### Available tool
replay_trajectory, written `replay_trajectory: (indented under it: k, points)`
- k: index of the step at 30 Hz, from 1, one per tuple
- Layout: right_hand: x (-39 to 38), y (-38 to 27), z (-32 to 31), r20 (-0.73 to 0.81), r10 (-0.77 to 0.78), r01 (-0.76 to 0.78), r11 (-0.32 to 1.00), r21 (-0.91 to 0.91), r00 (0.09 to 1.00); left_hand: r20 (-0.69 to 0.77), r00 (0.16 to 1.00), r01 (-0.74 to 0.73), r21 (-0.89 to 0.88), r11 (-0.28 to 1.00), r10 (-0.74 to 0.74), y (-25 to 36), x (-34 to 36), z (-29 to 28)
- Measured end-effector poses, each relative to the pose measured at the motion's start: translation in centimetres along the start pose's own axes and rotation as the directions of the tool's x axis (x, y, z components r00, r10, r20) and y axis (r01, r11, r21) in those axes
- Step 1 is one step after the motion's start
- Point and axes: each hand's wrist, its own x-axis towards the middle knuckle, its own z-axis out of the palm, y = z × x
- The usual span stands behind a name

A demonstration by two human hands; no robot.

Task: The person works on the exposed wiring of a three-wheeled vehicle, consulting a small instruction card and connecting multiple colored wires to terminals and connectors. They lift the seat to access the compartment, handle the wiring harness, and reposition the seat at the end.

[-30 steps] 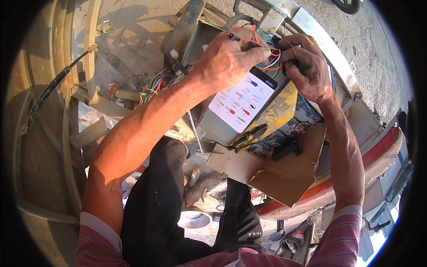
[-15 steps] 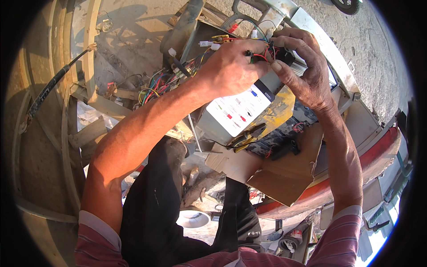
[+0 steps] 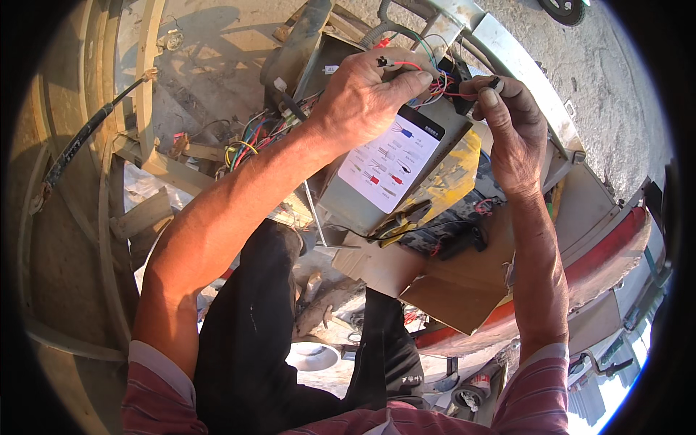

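My left hand is closed in a pinch on a thin red wire, with a small black connector standing out above its fingers. To the right, my right hand pinches another small black connector between thumb and fingers. A red wire runs from it toward a bunch of coloured wires between the hands. Below them a white card printed with pictures of connectors lies on a grey metal box. A tangle of coloured wires spreads left of the box, partly behind my left forearm.
Pliers with yellow handles rest below the card, beside a yellow-painted metal part. A bent cardboard piece lies nearer me. A thin metal rod stands left of it. Wooden framing rises at the left, a pale metal rail at the right.
My hands were close together over the wires; now they are apart, the right one moved right and down with its black connector. The card shows more fully.
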Motion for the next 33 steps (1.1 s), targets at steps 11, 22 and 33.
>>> replay_trajectory:
  k: [11,22,33]
  points:
    - [-3.1,0.1,-1.3,0.012,-0.006,0.006,0.997,0.075,1.0,-0.008,0.982,-0.189,0.097,0.977,0.191,1.1,-1.5,-1.4]
    - [-3.2,-0.2,-0.3,0.054,-0.089,0.104,0.864,-0.492,0.995,0.18,0.982,0.045,0.113,0.993,-0.065,2.0,-2.8,-0.8]
    - [-3.7,-0.8,0.3,0.133,-0.094,0.155,0.787,-0.598,0.987,0.146,0.989,0.012,0.151,0.988,-0.034,0.7,-3.2,0.3]
